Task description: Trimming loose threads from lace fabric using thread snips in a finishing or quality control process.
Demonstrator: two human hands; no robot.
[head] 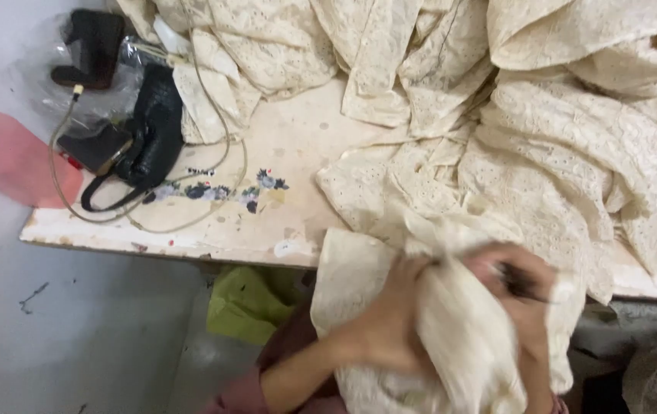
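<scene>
- Two hands work a bunched piece of cream eyelet fabric (458, 337) at 6 o'clock, just off the near edge of the worktop (267, 199).
- Left hand (389, 322): grip clenched on the fabric's left side.
- Right hand (524, 287): blurred; its grip holds a small dark tool (518, 282) against the cloth, kind unclear.
- A heap of the same cream cloth (558, 115) covers the worktop from 12 to 3 o'clock.
- At 10 o'clock lie a black handbag (152, 130), a looping cord (213, 153) and a clear plastic bag (60, 69).
- Green cloth (248, 303) sits below the worktop edge, at 7 o'clock.
</scene>
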